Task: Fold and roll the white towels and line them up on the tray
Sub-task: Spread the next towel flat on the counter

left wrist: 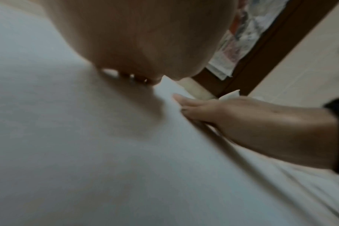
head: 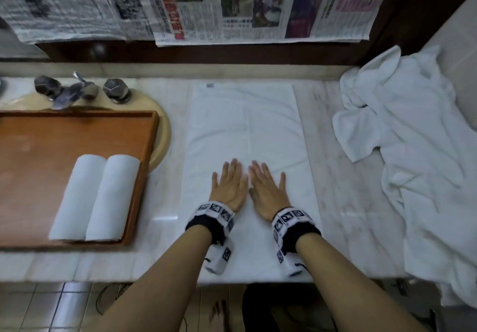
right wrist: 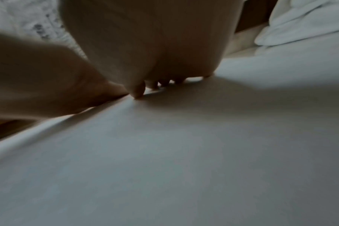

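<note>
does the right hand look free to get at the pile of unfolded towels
Probably yes: the right hand lies flat on the spread towel, holding nothing, and bare counter separates it from the towel pile on its own side.

The white towel (left wrist: 106,152) is pressed flat under the left hand (left wrist: 145,38); just beside that hand, the right hand (left wrist: 252,122) is laid on it.

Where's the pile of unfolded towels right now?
In the head view, the unfolded towels lie heaped at the counter's far right end, right of the flat towel under both hands.
</note>
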